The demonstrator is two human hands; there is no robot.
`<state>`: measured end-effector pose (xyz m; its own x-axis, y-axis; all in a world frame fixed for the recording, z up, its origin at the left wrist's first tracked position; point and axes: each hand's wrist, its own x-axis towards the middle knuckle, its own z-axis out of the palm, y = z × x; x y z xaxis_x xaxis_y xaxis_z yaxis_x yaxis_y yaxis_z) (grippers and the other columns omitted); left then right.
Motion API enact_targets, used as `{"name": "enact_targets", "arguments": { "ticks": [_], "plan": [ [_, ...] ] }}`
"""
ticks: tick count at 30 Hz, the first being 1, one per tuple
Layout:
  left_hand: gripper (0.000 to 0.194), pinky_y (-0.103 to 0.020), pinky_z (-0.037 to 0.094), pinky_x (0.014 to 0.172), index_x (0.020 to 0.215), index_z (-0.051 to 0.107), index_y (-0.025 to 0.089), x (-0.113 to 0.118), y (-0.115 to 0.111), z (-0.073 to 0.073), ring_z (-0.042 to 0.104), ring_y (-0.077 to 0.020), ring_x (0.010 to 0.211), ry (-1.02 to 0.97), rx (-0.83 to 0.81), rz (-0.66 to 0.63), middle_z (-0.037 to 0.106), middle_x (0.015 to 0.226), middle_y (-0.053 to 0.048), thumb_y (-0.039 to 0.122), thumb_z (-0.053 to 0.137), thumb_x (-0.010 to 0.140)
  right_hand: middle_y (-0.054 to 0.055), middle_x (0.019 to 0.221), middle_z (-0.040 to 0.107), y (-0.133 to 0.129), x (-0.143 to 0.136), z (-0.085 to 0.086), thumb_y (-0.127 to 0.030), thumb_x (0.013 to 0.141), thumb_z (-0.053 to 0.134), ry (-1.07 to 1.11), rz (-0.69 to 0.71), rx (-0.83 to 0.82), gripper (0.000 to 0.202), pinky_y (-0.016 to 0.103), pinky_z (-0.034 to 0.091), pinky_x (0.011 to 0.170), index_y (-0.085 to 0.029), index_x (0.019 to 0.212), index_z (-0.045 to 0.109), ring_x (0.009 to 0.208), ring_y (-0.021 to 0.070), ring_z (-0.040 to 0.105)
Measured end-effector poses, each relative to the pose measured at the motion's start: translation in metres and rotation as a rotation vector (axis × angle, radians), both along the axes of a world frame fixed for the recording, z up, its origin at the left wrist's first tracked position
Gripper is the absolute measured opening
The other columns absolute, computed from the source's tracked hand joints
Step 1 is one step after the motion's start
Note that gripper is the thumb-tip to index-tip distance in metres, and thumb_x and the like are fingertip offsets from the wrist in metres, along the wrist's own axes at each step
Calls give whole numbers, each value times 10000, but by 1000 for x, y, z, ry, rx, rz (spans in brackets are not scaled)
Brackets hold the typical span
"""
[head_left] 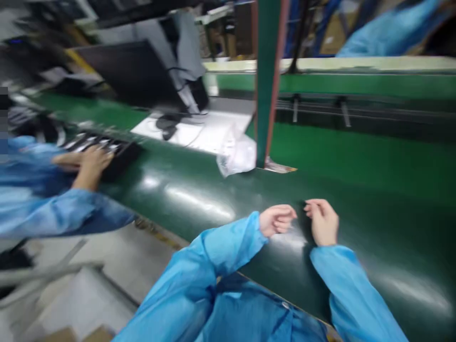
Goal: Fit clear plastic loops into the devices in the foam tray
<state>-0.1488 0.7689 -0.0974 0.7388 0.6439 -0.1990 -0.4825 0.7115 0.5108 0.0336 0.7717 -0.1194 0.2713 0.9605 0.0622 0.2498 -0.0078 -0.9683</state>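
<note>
My left hand (276, 219) and my right hand (323, 221) hover close together over the dark green conveyor belt (199, 190), a small gap between them. Both have the fingers curled loosely inward, and I see nothing held in either. Blue coat sleeves cover both my arms. The picture is blurred by motion.
At the left a co-worker's hand (89, 161) in a blue sleeve rests on a black tray-like object (114, 152) on the belt. A crumpled clear plastic bag (237, 154) lies by a green upright post (267, 80). A dark monitor (131, 71) stands on a white sheet (199, 130).
</note>
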Motion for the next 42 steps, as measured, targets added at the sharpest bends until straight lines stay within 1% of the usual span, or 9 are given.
{"name": "enact_targets", "arguments": {
  "ticks": [6,9,11,15,18,21,28,37,42],
  "plan": [
    [191,-178,146,380,824,639,118,4,-1,-4,185,-22,381,6,52,4,252,533,97,288,698,761,83,772,605,-4,-2,-3,-369,832,583,-4,-88,92,146,351,395,596,-273,873,684,598,131,505],
    [211,-175,190,383,839,652,122,4,-2,-5,220,-20,380,15,80,17,277,533,96,280,742,732,88,797,599,-6,-4,-2,-394,849,573,-14,-74,128,139,385,394,607,-333,898,687,612,152,511],
    [243,-170,202,387,884,657,135,4,-2,-5,225,-20,379,23,96,24,283,527,101,261,769,709,82,798,601,-5,-4,-3,-393,852,564,-32,-60,121,146,369,404,611,-318,899,681,615,143,515],
    [297,-159,200,391,993,650,152,2,-4,-4,217,-23,381,42,110,31,277,523,108,228,744,722,56,763,619,-2,-4,-5,-380,842,552,-105,-7,65,210,312,435,632,-214,909,661,632,131,546],
    [276,-156,190,387,1001,635,148,0,-4,-3,224,-14,383,82,106,44,376,555,84,237,712,751,42,779,650,-3,-8,-2,-373,836,549,-200,70,35,238,290,433,684,-181,895,676,697,141,576],
    [279,-155,183,379,1001,619,153,-2,-3,-2,252,6,390,146,103,77,533,697,30,258,718,762,32,839,675,-4,-15,5,-350,855,523,-258,144,33,237,260,418,735,-182,867,689,770,133,589],
    [307,-143,248,397,1030,599,173,-4,0,1,340,33,429,243,120,80,607,960,-10,209,744,762,3,758,642,-5,-21,12,-292,917,418,-212,103,42,259,208,423,706,-173,907,647,709,99,576],
    [262,-110,281,369,1008,579,203,-7,5,-2,339,26,402,317,109,72,591,828,38,222,726,794,-20,777,641,-28,-28,10,-210,887,457,-103,114,18,191,183,397,655,-193,895,647,662,73,532],
    [229,-107,294,372,1005,585,209,-9,6,-2,337,22,400,339,93,63,596,806,33,241,706,813,-34,761,632,-27,-29,13,-197,877,477,-78,129,7,177,175,378,634,-202,871,654,641,63,512]
  ]
}}
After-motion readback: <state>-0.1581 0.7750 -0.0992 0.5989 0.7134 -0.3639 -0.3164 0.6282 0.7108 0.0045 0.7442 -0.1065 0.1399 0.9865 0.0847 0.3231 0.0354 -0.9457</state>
